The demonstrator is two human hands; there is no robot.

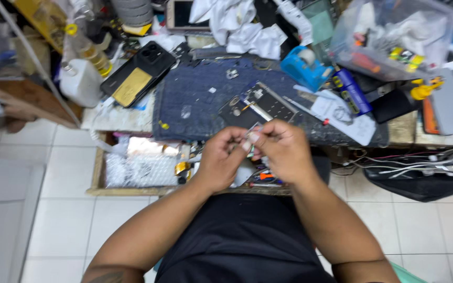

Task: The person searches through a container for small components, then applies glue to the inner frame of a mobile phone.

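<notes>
Pinching small part (251,134) between fingertips, left hand (220,160) and right hand (284,152) meet above open drawer (132,167), just before opened phone (260,107) on dark mat (195,99).

Dk blue mat (195,99), black phone (145,65) w/ gold patch, white floor tiles (64,220).
</notes>
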